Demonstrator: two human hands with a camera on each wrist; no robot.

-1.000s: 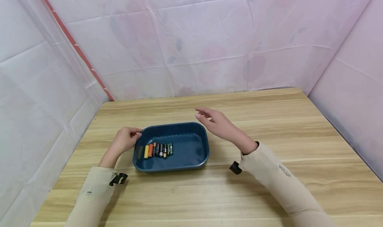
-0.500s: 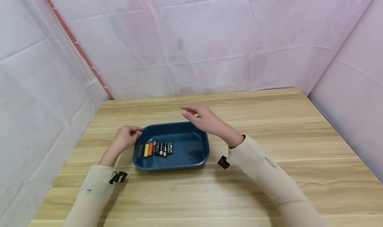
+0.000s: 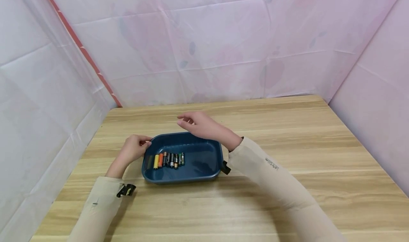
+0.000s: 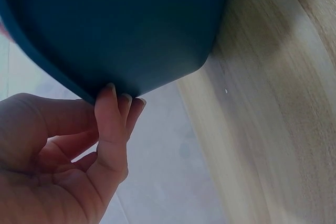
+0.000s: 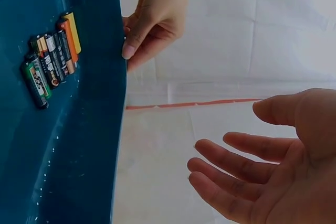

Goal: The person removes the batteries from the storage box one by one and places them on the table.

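The left hand [image 3: 132,149] pinches the near-left corner of the blue tray [image 3: 204,164] — thumb on the rim, fingers curled against the outer wall. The right hand [image 3: 199,125] hovers above the tray's far edge, holding nothing, palm turned inward and fingers loosely spread, its forearm angled across the tray's right end. The tray sits on the wooden table [image 3: 287,128] — a row of batteries [image 3: 168,159] lies inside its left half.
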